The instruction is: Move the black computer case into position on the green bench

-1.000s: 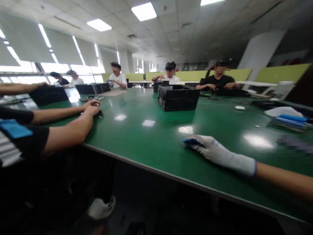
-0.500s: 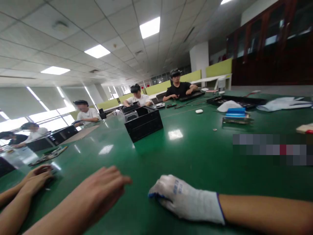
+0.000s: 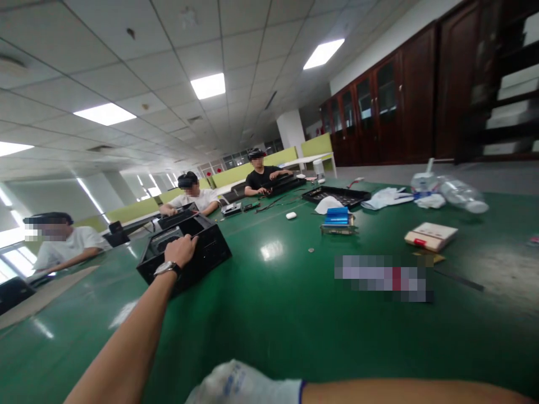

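Hands first, ours: we reach the bare left hand (image 3: 182, 250), a watch (image 3: 167, 268) on its wrist, out to the open black case (image 3: 185, 253) at the left of the green table (image 3: 269, 314). Its fingers curl over the case's near top edge and grip it. The case sits tilted in view, well out from our body.

Right hand (image 3: 240, 386), in a white knit glove, lies at the bottom edge of the view on the table, close to us. It is partly cut off and blurred; we cannot tell whether its fingers are spread or closed, and we see nothing in it.

Centre of table: a small coin-like disc (image 3: 311, 249) and, beyond it, a blue block (image 3: 337, 216) set on a metal plate. A small white oval piece (image 3: 291, 215) lies farther back, near a flat black tray (image 3: 337, 196).

Right of table: white cloths (image 3: 387, 197), a clear plastic bottle (image 3: 461, 196) on its side, and a pale flat box (image 3: 430, 236) with a red mark at its edge.

Other people: three sit along the far left side at their own black cases, and one in a black shirt (image 3: 261, 178) sits at the far end.
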Demonstrator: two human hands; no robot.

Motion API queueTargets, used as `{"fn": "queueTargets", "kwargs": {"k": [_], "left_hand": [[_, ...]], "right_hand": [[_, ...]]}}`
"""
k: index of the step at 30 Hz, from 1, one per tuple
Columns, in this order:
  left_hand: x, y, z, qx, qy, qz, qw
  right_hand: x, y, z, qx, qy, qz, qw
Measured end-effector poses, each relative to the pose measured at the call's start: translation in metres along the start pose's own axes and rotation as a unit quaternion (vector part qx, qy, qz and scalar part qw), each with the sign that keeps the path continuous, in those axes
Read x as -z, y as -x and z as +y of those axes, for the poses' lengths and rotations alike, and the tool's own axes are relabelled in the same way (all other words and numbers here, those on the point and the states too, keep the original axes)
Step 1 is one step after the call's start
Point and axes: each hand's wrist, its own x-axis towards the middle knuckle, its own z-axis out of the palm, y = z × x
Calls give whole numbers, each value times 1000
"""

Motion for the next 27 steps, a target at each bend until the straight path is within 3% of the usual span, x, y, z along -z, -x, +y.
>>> {"fn": "queueTargets", "kwargs": {"k": [1, 3, 6, 7, 9, 10, 11, 13, 14, 16, 18, 20, 22, 24, 27], "left_hand": [[5, 4, -4, -15, 0, -17, 1000], [18, 22, -12, -47, 3, -45, 998], [45, 77, -23, -112, 18, -77, 991], [58, 101, -27, -134, 24, -83, 987], [91, 148, -37, -193, 60, -110, 973], [110, 167, -43, -232, 89, -142, 958], [128, 180, -49, -293, 146, -210, 921], [155, 188, -61, -376, 256, -349, 819], [161, 184, -67, -389, 294, -363, 794], [154, 172, -77, -381, 297, -316, 817], [129, 162, -80, -395, 222, -273, 849], [98, 158, -73, -458, 114, -280, 836], [73, 160, -63, -502, 23, -249, 828], [61, 161, -56, -511, -24, -204, 835], [60, 159, -57, -519, -12, -194, 832]], "right_hand": [[10, 1, 4, -29, -11, 30, 999], [31, 4, 16, -131, -73, 150, 977], [60, 9, 39, -281, -217, 344, 869], [67, 11, 46, -302, -247, 375, 841], [79, 18, 60, -315, -262, 403, 818], [84, 23, 66, -315, -254, 411, 817], [90, 27, 72, -316, -248, 421, 813], [103, 35, 85, -321, -235, 439, 806], [110, 38, 92, -324, -228, 447, 802], [126, 41, 104, -326, -217, 458, 798], [142, 41, 110, -318, -214, 462, 800], [156, 40, 109, -297, -217, 463, 806], [170, 37, 95, -262, -216, 461, 820], [186, 28, 69, -218, -197, 412, 862], [212, 2, 16, -165, -128, 265, 941]]}}
